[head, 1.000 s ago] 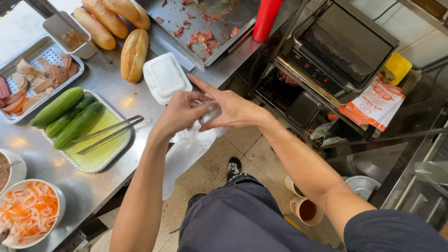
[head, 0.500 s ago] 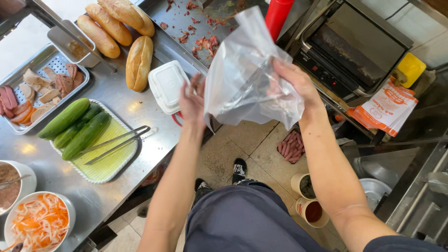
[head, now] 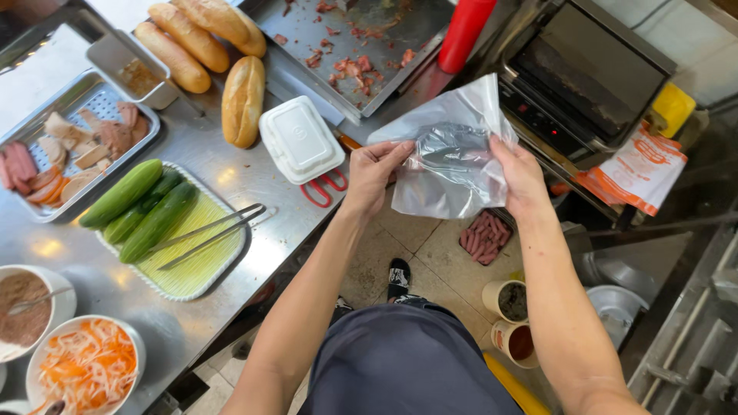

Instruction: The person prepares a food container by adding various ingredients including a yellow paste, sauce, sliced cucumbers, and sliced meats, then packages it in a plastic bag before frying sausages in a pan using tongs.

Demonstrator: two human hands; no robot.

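Both hands hold a clear plastic bag [head: 453,157] in the air at the upper middle of the frame, out past the edge of the steel desk [head: 192,154] and above the tiled floor. The left hand [head: 374,173] has its grip pinched on the bag's left edge, thumb on top and fingers behind; the right hand [head: 521,173] is clenched on the right edge in the same way.

The bag looks very light, thin and limp (it creases and billows between the two hands), and the film is probably slippery, so the sensible places to take it are the edges near the mouth, where the hands already are. It would tear more readily than it would break.

To the left on the desk lie a white foam box [head: 301,140], red-handled scissors [head: 327,187] partly under it, bread rolls [head: 242,100] and a tray of cucumbers [head: 138,204] with tongs [head: 207,234].

Whether the bag holds anything is hard to tell: a grey sheen shows through it. Which side is the open mouth is also unclear.
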